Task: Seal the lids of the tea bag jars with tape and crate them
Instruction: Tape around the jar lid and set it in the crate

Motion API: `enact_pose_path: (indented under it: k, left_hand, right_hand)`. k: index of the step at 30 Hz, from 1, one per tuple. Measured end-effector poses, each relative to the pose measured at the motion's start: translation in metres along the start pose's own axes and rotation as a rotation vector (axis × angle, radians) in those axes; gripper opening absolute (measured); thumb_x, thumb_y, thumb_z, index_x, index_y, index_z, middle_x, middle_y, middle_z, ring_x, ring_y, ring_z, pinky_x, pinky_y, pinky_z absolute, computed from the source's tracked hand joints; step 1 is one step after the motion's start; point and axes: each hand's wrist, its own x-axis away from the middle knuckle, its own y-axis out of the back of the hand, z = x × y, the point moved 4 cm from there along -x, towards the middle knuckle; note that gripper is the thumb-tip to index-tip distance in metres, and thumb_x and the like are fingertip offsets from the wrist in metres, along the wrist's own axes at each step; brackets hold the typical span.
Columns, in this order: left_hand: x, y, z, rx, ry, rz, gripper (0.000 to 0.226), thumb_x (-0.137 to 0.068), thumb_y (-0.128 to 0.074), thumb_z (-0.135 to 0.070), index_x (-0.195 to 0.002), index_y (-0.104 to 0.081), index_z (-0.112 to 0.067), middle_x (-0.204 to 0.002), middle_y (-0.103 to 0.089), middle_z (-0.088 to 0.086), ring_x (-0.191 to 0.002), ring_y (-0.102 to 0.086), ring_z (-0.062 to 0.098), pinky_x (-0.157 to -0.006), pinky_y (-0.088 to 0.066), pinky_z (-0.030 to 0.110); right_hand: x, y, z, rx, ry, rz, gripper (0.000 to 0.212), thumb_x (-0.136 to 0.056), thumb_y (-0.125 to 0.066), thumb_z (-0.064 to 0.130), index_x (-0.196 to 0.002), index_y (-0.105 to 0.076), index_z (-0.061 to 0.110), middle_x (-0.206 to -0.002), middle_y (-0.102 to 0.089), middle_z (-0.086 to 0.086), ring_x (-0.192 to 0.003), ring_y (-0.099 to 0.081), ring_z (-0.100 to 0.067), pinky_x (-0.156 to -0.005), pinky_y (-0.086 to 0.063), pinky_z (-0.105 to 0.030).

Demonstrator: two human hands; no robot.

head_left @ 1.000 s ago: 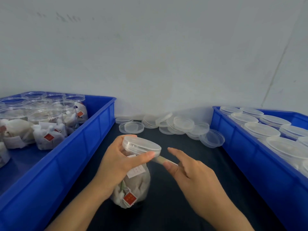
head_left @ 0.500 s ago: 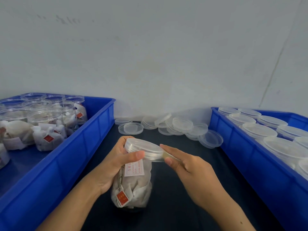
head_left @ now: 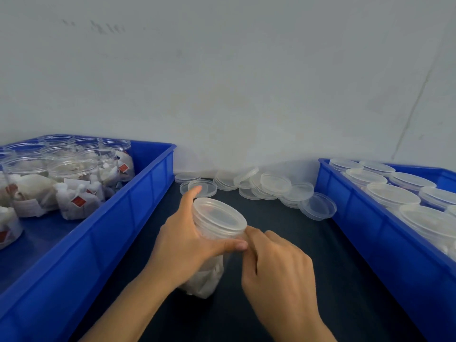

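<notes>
A clear jar of tea bags (head_left: 209, 277) stands tilted on the dark table, closed by a clear lid (head_left: 219, 215). My left hand (head_left: 187, 243) grips the jar just under the lid, thumb across the front. My right hand (head_left: 276, 265) has its fingertips pressed against the lid's rim at the right side, fingers curled. The tape itself is not clearly visible under the fingers.
A blue crate (head_left: 138, 208) at the left holds several open jars of tea bags (head_left: 74, 183). Another blue crate (head_left: 357, 218) at the right holds several lidded jars (head_left: 392, 193). Loose clear lids (head_left: 274, 186) lie along the wall behind the jar.
The strip of tape held out from the rim by my right hand has been pressed onto the lid's edge. The jar has turned in my left hand and the right fingers have curled in.
</notes>
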Motion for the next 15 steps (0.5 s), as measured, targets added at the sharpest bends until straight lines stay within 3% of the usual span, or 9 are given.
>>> enact_pose_path:
  k: [2,4,5,6,8,10,15]
  left_hand:
    - [-0.002,0.0,0.005,0.032,0.0,-0.029,0.118,-0.02,-0.064,-0.094,-0.125,-0.04,-0.048,-0.106,-0.056,-0.033,-0.107,-0.053,-0.007,-0.09,-0.044,0.021]
    - [-0.003,0.001,0.007,0.056,0.0,-0.052,0.104,-0.025,-0.064,-0.094,-0.116,-0.045,-0.048,-0.105,-0.055,-0.037,-0.101,-0.053,-0.013,-0.082,-0.044,0.016]
    - [-0.003,0.001,0.008,0.068,0.002,-0.058,0.1,-0.026,-0.065,-0.093,-0.114,-0.047,-0.047,-0.105,-0.054,-0.039,-0.1,-0.053,-0.014,-0.08,-0.044,0.015]
    - [-0.003,0.001,0.008,0.087,0.007,-0.06,0.098,-0.027,-0.066,-0.092,-0.112,-0.048,-0.046,-0.105,-0.055,-0.039,-0.099,-0.054,-0.014,-0.079,-0.045,0.016]
    - [-0.004,0.002,0.008,0.141,0.022,-0.057,0.095,-0.028,-0.069,-0.089,-0.11,-0.051,-0.044,-0.102,-0.058,-0.037,-0.097,-0.057,-0.013,-0.078,-0.045,0.015]
    - [-0.006,0.002,0.009,0.214,0.055,-0.032,0.092,-0.028,-0.075,-0.082,-0.108,-0.056,-0.041,-0.101,-0.062,-0.032,-0.093,-0.06,-0.01,-0.073,-0.046,0.015]
    - [-0.01,0.001,0.009,0.453,0.124,0.144,0.084,-0.035,-0.085,-0.057,-0.111,-0.064,-0.029,-0.1,-0.073,-0.011,-0.094,-0.068,0.005,-0.071,-0.053,0.018]
  right_hand:
    - [0.0,-0.003,0.003,0.01,0.027,0.043,0.01,-0.091,-0.057,0.025,-0.096,-0.066,0.027,-0.065,-0.055,0.007,-0.055,-0.051,-0.01,-0.048,-0.025,-0.018]
    - [0.004,-0.008,-0.005,-0.078,-0.02,0.051,0.042,-0.101,-0.03,0.045,-0.139,-0.041,0.031,-0.102,-0.061,0.013,-0.091,-0.059,-0.005,-0.07,-0.038,-0.018]
    - [0.004,-0.011,-0.009,-0.105,-0.062,0.096,0.051,-0.1,-0.023,0.051,-0.146,-0.03,0.03,-0.114,-0.059,0.015,-0.102,-0.056,-0.003,-0.076,-0.037,-0.017]
    - [0.003,-0.013,-0.011,-0.137,-0.125,0.164,0.054,-0.098,-0.021,0.055,-0.144,-0.032,0.027,-0.114,-0.059,0.015,-0.101,-0.055,-0.002,-0.075,-0.036,-0.017]
    - [0.0,-0.012,-0.013,-0.182,-0.195,0.284,0.044,-0.096,-0.022,0.059,-0.103,-0.051,0.027,-0.089,-0.058,0.012,-0.077,-0.053,-0.003,-0.061,-0.035,-0.018]
    - [-0.005,-0.008,-0.015,-0.198,-0.206,0.354,0.044,-0.096,-0.027,0.058,-0.077,-0.046,0.023,-0.072,-0.052,0.007,-0.063,-0.047,-0.008,-0.053,-0.032,-0.019]
    - [-0.011,0.0,-0.03,-0.221,-0.157,0.431,0.044,-0.096,-0.032,0.057,-0.076,-0.044,0.019,-0.066,-0.047,0.005,-0.059,-0.041,-0.009,-0.053,-0.03,-0.022]
